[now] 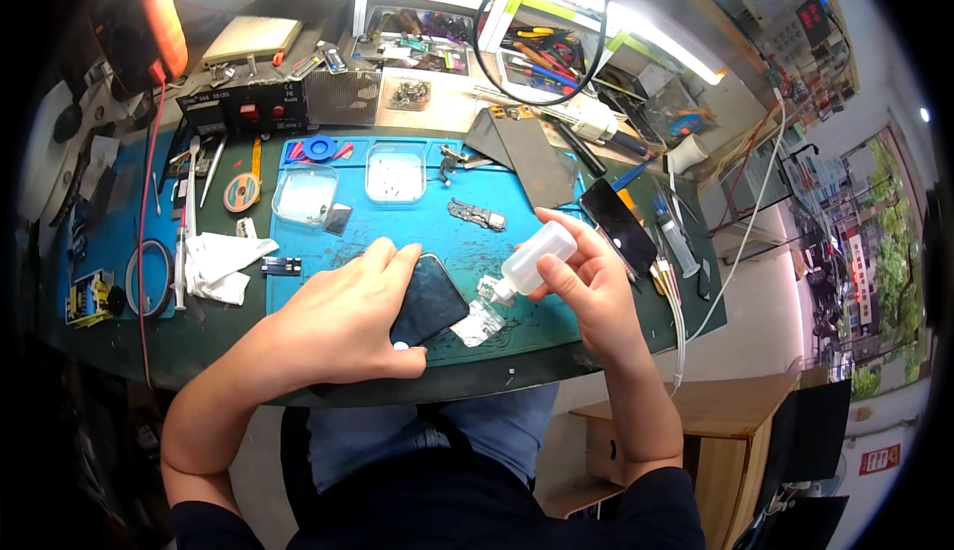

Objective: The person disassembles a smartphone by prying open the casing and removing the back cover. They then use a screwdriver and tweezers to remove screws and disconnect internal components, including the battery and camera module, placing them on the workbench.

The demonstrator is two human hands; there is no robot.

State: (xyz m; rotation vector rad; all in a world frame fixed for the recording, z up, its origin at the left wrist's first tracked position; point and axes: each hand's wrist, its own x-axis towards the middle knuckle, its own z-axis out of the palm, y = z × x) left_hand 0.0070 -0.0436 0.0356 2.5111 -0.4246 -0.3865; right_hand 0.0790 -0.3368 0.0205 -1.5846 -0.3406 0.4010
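Note:
My left hand (pixel 343 304) grips a dark smartphone (pixel 433 297) along its left side, thumb at the lower edge and fingers at the top. The phone is tilted above the near part of the blue work mat (pixel 383 224). In my right hand (pixel 599 292) is a translucent white squeeze bottle (pixel 542 254), pinched between thumb and fingers. Its nozzle points down and left, beside the phone's right edge and apart from it. Below the nozzle lie a crumpled, silvery-white scrap (pixel 478 324) and a smaller pale piece.
Two clear plastic boxes (pixel 396 173) stand on the mat's far side, near a metal phone part (pixel 477 215). Another dark phone (pixel 618 224) leans at the right, by a syringe (pixel 678 242). White tissue (pixel 224 264) lies left. A black cable loop (pixel 478 45) hangs overhead.

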